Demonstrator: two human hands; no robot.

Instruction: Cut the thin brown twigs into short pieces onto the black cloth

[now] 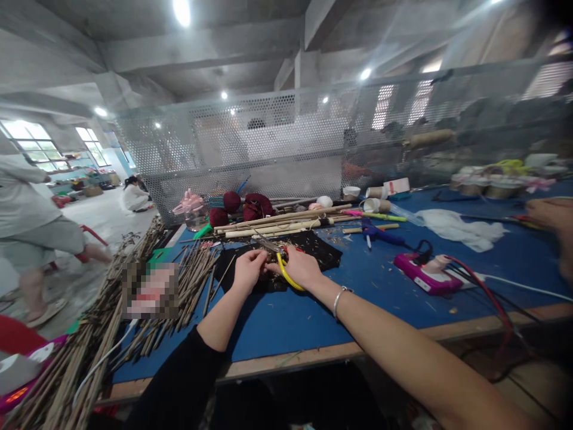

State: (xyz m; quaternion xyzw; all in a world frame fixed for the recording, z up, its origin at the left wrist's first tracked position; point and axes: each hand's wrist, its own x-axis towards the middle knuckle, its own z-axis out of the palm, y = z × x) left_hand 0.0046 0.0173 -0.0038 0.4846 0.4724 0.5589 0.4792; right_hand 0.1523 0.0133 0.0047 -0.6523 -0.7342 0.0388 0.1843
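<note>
Over a dark cloth [329,255] strewn with chips and clippings, both hands work close together. My right hand [305,267], with a silver bangle at the wrist, is closed around yellow-handled pruning shears [289,278], whose metal blades point up and left. My left hand [248,272] has its fingers pinched beside the blades; what lies between them is too small to make out. Just left of the cloth lies a pile of thin brown sticks [194,278].
Pale rods [277,228], dark red yarn balls [257,207] and a blue glue gun [380,234] lie behind. A magenta power strip [427,275] with cables sits right. Long twigs [85,334] spread left. Another person's hand [550,214] is far right; a person [38,221] stands left.
</note>
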